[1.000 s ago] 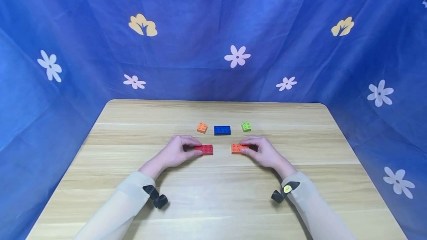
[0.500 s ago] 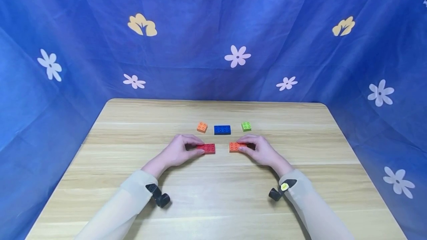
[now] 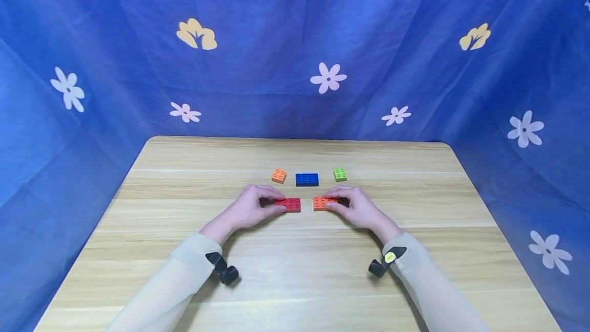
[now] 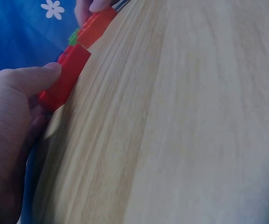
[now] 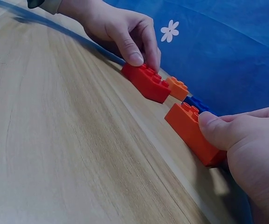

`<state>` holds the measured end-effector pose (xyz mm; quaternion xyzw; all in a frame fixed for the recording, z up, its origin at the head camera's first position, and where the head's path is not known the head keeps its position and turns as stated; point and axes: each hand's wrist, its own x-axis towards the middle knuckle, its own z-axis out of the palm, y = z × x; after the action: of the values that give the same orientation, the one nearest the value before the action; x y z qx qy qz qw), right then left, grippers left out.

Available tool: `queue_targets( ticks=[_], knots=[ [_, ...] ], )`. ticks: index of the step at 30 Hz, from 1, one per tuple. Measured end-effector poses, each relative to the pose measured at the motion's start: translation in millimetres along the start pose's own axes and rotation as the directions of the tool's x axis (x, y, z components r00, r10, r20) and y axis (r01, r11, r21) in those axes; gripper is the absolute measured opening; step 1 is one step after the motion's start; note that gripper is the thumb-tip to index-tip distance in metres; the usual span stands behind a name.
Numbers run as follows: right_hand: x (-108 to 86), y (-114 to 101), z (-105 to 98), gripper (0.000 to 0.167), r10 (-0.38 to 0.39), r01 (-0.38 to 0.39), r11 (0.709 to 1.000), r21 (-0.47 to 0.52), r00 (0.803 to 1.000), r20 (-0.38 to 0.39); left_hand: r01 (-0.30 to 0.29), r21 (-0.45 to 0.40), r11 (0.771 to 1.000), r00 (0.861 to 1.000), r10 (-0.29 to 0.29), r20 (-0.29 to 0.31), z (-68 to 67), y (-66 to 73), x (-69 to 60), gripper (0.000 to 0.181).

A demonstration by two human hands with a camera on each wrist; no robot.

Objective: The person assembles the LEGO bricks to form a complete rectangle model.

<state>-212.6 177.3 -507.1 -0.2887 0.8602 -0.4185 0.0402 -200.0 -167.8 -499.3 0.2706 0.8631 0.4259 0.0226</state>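
Observation:
On the wooden table (image 3: 286, 260), the left hand (image 3: 251, 208) pinches the left end of a red brick (image 3: 293, 205) between thumb and fingers. Facing it, the right hand (image 3: 359, 209) pinches the right end of an orange-red brick (image 3: 319, 203). A narrow gap separates the two bricks, which lie roughly in line. In the left wrist view the thumb lies against the side of the red brick (image 4: 68, 77). The right wrist view has the orange-red brick (image 5: 195, 135) under the right thumb, its far end partly hidden by the hand.
Behind the held bricks stand a small orange brick (image 3: 278, 176), a blue brick (image 3: 307, 180) and a small green brick (image 3: 340, 174), in a loose row. A blue cloth (image 3: 258, 65) with flower prints surrounds the table's back and sides.
The left hand has moved right with the red brick, and the right hand has moved left with the orange-red brick. The gap between the bricks has narrowed.

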Motion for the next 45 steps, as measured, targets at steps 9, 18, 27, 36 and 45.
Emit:
queue_targets(
  ticks=[9, 18, 27, 36, 45],
  knots=[
    [2.5, 1.8, 3.8, 0.029, -0.028, 0.028, 1.0, 0.004, 1.0, 0.001, -0.015, 0.013, 1.0, 1.0, 0.014, 0.006, 4.4, 1.5, 5.0, 0.028],
    [5.4, -2.8, 5.5, 0.029, -0.022, 0.022, 1.0, 0.0, 1.0, 0.013, -0.001, 0.015, 1.0, 1.0, 0.001, 0.019, 8.1, 5.3, 9.4, 0.028],
    [6.9, -3.3, 6.8, 0.029, -0.041, 0.041, 0.999, -0.001, 0.999, 0.013, -0.001, 0.008, 1.0, 1.0, 0.001, 0.013, 12.2, 5.7, 12.1, 0.028],
    [8.4, -1.8, 10.9, 0.031, -0.064, 0.064, 0.998, -0.005, 0.998, 0.002, -0.008, 0.013, 1.0, 1.0, 0.008, 0.004, 14.7, 4.0, 14.7, 0.028],
    [8.3, -4.4, 10.9, 0.032, -0.048, 0.048, 0.999, 0.004, 0.999, 0.005, -0.018, -0.028, 0.999, 1.0, 0.018, -0.01, 16.1, 3.2, 13.7, 0.027]
  ],
)
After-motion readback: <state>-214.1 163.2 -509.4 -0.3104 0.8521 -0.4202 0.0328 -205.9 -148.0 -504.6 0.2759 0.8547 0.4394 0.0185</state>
